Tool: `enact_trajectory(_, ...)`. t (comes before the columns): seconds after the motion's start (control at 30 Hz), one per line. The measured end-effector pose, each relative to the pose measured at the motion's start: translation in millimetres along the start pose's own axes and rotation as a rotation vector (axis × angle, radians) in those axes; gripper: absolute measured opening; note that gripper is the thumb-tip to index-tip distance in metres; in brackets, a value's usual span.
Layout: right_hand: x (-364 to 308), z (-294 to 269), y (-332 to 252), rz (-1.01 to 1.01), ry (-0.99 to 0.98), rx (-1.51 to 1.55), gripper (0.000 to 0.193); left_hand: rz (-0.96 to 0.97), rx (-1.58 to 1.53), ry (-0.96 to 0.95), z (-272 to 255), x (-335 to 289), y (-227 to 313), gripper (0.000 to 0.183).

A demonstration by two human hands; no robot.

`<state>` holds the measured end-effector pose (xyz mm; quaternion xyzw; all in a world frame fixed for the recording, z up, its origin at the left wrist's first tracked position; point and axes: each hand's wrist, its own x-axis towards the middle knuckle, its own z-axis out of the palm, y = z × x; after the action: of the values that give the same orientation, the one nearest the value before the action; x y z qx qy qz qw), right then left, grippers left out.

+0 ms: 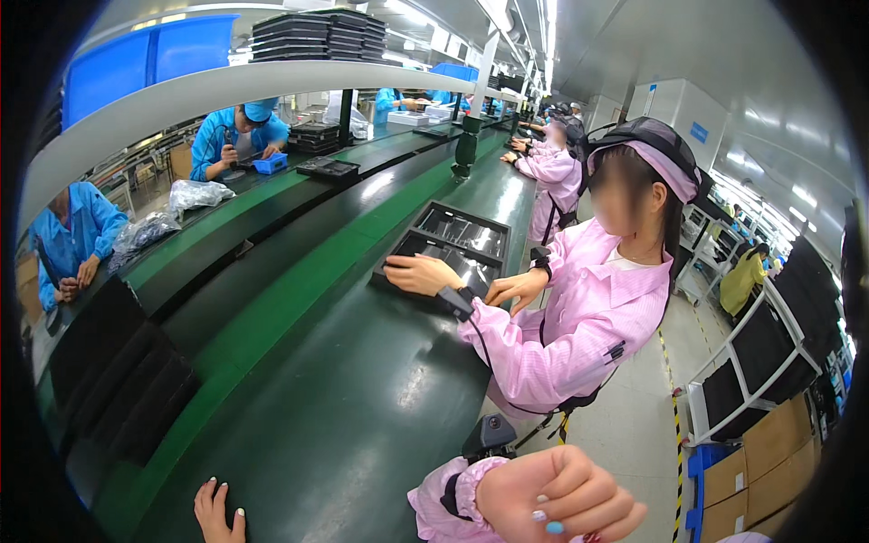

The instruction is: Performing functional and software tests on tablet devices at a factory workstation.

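My left hand [220, 518] lies at the lower edge, on the near part of the dark green workbench [353, 443]. Its visible fingers are spread and hold nothing. Held up off the bench's right edge, my right hand [566, 493] has its fingers curled in toward the palm and together. No object shows in it. A pink sleeve and a small black wrist camera [491, 433] are on that arm. Farther along the bench, a co-worker in pink has both hands at a black divided tray [453, 237]. One of those hands rests on the tray's near edge.
Dark sheets or panels [118, 371] stand at the bench's left. A green post [465, 145] rises from the bench's middle strip. Across it sit plastic bags [195, 195] and a blue bin [270, 163]. At right are a white rack [751, 362] and cardboard boxes [760, 471].
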<state>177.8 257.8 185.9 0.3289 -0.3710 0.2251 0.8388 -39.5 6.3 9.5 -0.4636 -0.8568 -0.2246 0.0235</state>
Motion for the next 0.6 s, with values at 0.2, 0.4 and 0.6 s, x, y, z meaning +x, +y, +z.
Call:
enact_trajectory(0.2, -6, 10, 11, -0.06, 0.034, 0.128, 0.023, -0.027, -0.028, -0.038, -1, -2, -1, 0.041)
enact_trajectory(0.4, -6, 12, -4, -0.049, 0.117, 0.055, 0.024, -0.04, -0.02, -0.04, -5, -6, 9, 0.041)
enact_trajectory(0.6, -4, 10, -5, -0.077, 0.169, 0.025, 0.025, -0.035, -0.003, -0.041, -2, -10, 11, 0.042)
